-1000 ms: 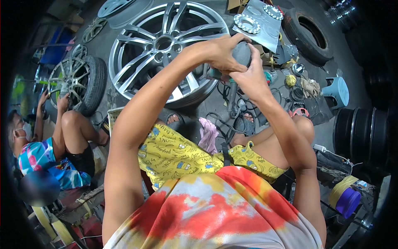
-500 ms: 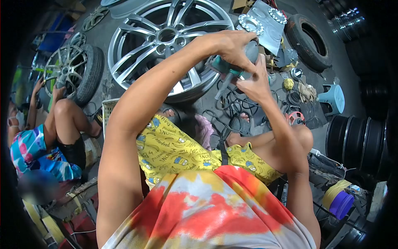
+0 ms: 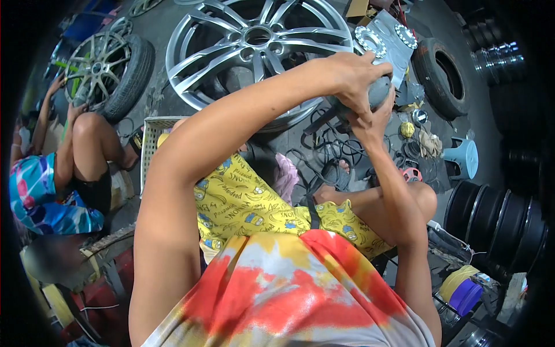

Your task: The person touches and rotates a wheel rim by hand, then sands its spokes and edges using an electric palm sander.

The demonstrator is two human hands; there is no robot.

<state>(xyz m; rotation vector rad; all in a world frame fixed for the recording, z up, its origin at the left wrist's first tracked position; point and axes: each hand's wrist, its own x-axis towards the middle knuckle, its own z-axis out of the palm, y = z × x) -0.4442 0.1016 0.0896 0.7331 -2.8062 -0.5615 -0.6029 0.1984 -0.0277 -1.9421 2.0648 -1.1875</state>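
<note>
The left hand point(image 3: 356, 81) and right hand point(image 3: 372, 120) grip a grey-padded power sander point(image 3: 380, 91), raised near the alloy wheel point(image 3: 261, 53). Tangled cables point(image 3: 331, 140) beside 1 foot point(image 3: 344, 166) could snag, jerking the sander loose.

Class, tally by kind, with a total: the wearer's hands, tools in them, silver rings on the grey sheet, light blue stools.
Wearer's bare left hand and bare right hand: 2
Grey rounded handheld tool: 1
Silver studded rings on the grey metallic sheet: 2
Light blue plastic stool: 1
Total: 6
</note>
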